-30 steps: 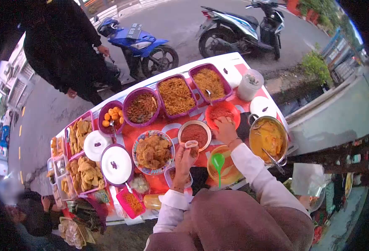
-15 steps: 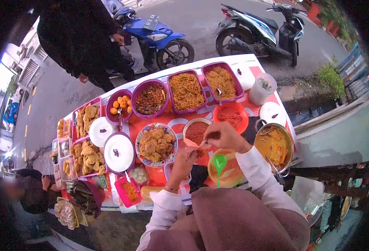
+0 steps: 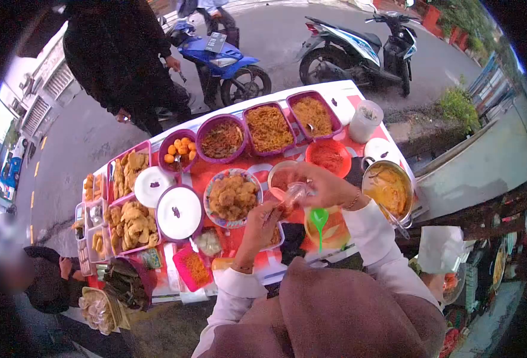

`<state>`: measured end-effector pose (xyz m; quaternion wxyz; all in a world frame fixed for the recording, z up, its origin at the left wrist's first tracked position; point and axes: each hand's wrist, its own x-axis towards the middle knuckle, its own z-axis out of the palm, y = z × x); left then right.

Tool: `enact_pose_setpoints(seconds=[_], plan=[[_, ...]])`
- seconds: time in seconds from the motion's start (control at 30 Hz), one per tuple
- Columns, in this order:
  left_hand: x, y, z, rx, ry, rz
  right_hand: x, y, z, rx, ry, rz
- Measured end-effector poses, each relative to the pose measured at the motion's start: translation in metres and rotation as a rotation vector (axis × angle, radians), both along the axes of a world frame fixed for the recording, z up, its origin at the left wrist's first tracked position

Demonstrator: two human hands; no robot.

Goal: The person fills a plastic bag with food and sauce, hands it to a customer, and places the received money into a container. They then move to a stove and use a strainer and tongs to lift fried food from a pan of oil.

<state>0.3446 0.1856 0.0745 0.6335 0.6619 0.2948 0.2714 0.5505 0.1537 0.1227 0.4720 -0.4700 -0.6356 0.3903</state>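
Locate clear bag directly between left hand and right hand, touching both. Note left grip pinched on lower, reddish end; right grip at upper end, finger closure hidden, cannot tell. Read long axis as slanting up rightward.

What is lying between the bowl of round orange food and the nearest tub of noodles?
The head view shows a round purple tub of brown food between the bowl and the noodle tub.
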Motion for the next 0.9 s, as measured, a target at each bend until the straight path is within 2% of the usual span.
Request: enact_pose_setpoints(seconds=[0.03, 0.07, 0.1, 0.17, 0.2, 0.23, 0.3, 0.33, 0.37, 0.43, 0.47, 0.5, 0.57, 0.6, 0.63, 0.7, 0.73, 0.77, 0.83, 0.9], plan=[[-0.007, -0.003, 0.007, 0.079, -0.051, 0.001, -0.016, -0.002, 0.002, 0.183, -0.227, 0.066], [-0.014, -0.003, 0.008, 0.088, -0.148, -0.101, -0.029, -0.002, -0.001, -0.006, -0.231, 0.141], [-0.022, -0.008, 0.002, 0.09, -0.152, -0.095, -0.042, -0.001, -0.001, -0.005, -0.236, 0.146], [-0.038, -0.015, -0.024, -0.07, -0.225, -0.035, -0.068, 0.004, 0.0, -0.016, -0.162, 0.251], [-0.049, -0.013, -0.021, 0.193, -0.136, -0.117, -0.081, 0.005, 0.002, -0.085, -0.071, 0.238], [-0.055, -0.018, -0.02, 0.195, -0.136, -0.114, -0.088, 0.005, 0.007, -0.083, -0.071, 0.241], [-0.06, -0.03, -0.01, -0.121, -0.263, -0.074, -0.088, 0.007, 0.028, 0.065, -0.3, 0.139], [-0.067, -0.029, -0.023, -0.331, -0.289, -0.051, -0.084, 0.008, 0.035, -0.042, -0.277, 0.1], [-0.079, -0.027, -0.036, -0.328, -0.298, -0.045, -0.085, 0.006, 0.04, -0.039, -0.285, 0.107], [-0.108, -0.019, -0.026, 0.066, -0.11, -0.058, -0.101, 0.003, 0.055, -0.124, 0.105, -0.098], [-0.118, -0.017, -0.027, 0.064, -0.058, -0.076, -0.114, -0.004, 0.062, -0.047, -0.173, -0.096], [-0.124, -0.022, -0.018, 0.066, -0.057, -0.071, -0.131, -0.008, 0.056, -0.045, -0.172, -0.09], [-0.13, -0.039, 0.005, 0.19, -0.276, 0.108, -0.16, -0.017, 0.033, 0.053, -0.188, 0.211], [-0.132, -0.041, 0.003, 0.05, -0.305, 0.1, -0.17, -0.016, 0.028, 0.105, -0.184, 0.259], [-0.139, -0.041, 0.003, 0.041, -0.301, 0.101, -0.172, -0.017, 0.027, 0.097, -0.18, 0.259], [-0.163, -0.038, 0.009, -0.032, -0.021, -0.081, -0.179, -0.019, 0.027, -0.245, -0.005, 0.078], [-0.17, -0.038, 0.01, 0.134, 0.039, -0.057, -0.183, -0.018, 0.024, -0.183, 0.035, 0.081], [-0.177, -0.038, 0.009, 0.133, 0.045, -0.06, -0.189, -0.02, 0.021, -0.184, 0.041, 0.08], [-0.185, -0.038, 0.011, 0.517, 0.026, 0.039, -0.2, -0.02, 0.023, -0.015, -0.024, 0.036], [-0.193, -0.042, 0.012, 0.565, 0.024, 0.063, -0.211, -0.025, 0.026, -0.036, 0.01, 0.019]])
